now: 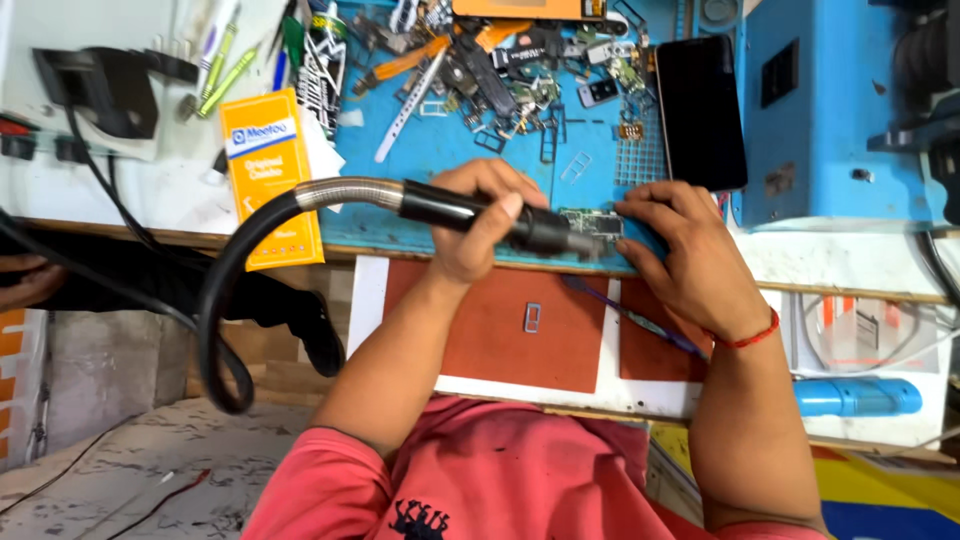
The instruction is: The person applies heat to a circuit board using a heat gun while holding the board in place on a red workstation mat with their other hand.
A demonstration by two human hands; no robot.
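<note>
1. Green circuit board (592,222) lay at the near edge of the blue mat (450,160), right between the two hands; this was the piece being worked on.
2. Left hand (478,222) was wrapped fully around the black hot-air wand (470,213), fingers curled tight, thumb on top. Nozzle tip sat just over the board's left end; whether it touched, I could not tell.
3. Right hand (685,255) pressed down on the mat just right of the board, fingers (640,205) bent and close together, tips at the board's right edge. Looked like pinning it in place; nothing gripped that I could see.
4. Progress, as a judgement: board was already out of its phone and bare, so teardown looked done. Heating was mid-step. No part visibly lifted off the board.
5. Left to do, probably: pull or seat the component. Tweezers (632,317) lay untouched on the brown pad (490,330) below the hands, beside a small metal frame (532,317).
6. Black phone (700,110) lay face up at the mat's right, well apart from the board. Loose parts (480,70) were heaped at the mat's far end.
7. Wand hose (225,300) looped down left off the bench edge, clear of the board.
</note>
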